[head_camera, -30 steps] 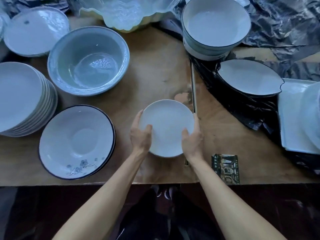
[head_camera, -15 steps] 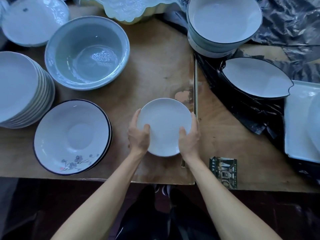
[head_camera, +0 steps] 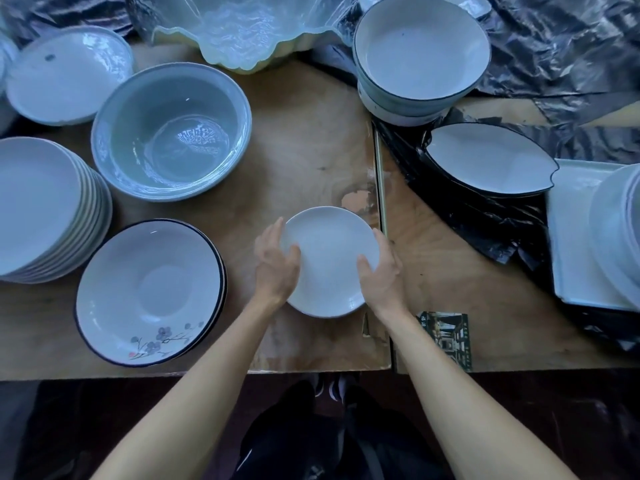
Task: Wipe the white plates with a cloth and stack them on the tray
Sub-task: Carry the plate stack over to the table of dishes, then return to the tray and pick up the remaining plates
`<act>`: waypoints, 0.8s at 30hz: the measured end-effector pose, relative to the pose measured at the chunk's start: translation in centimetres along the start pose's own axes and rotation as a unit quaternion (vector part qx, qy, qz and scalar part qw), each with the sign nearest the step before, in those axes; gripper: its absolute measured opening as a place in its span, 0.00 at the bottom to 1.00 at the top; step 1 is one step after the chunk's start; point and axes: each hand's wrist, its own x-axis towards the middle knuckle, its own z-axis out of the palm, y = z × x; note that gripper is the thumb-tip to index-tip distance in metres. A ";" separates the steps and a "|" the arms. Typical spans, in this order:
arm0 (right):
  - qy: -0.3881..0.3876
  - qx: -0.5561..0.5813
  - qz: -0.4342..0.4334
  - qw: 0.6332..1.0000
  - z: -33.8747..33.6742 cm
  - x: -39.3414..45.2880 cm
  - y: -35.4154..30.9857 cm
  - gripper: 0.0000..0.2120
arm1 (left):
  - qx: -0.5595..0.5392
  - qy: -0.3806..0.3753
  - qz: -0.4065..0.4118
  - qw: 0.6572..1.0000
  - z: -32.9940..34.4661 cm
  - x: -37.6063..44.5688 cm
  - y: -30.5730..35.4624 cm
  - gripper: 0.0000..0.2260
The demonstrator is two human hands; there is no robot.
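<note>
Left hand (head_camera: pixel 275 263) and right hand (head_camera: pixel 381 268) grip the plate (head_camera: pixel 329 261) by opposite edges; keep it level toward the tray (head_camera: pixel 571 237), seemingly far right.

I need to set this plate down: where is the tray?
In the head view, the tray sits at the table's far right edge, holding stacked plates, beside the leaf-shaped dish.

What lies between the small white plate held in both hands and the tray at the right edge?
Between the small white plate, gripped by the left hand and right hand, and the tray lie bare tabletop and crumpled black plastic. The leaf-shaped dish sits farther back. Nothing tall blocks a lifted carry.
</note>
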 end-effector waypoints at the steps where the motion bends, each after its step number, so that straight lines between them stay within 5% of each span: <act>1: -0.006 -0.012 0.002 1.000 -0.5 0.1 -0.2 0.25 | 0.033 0.001 0.036 0.999 -0.2 0.4 0.4 0.25; 6: -0.052 -0.104 -0.028 0.993 -3.2 0.6 -1.2 0.16 | 0.175 -0.047 0.204 0.962 -0.7 2.2 3.1 0.20; 12: -0.076 -0.284 0.007 0.956 -7.1 0.5 -1.3 0.18 | 0.313 -0.151 0.342 0.873 1.9 3.5 7.9 0.18; 24: 0.074 -0.316 0.142 0.935 -19.9 -9.2 4.6 0.22 | 0.406 -0.286 0.519 0.696 12.8 -4.9 18.2 0.17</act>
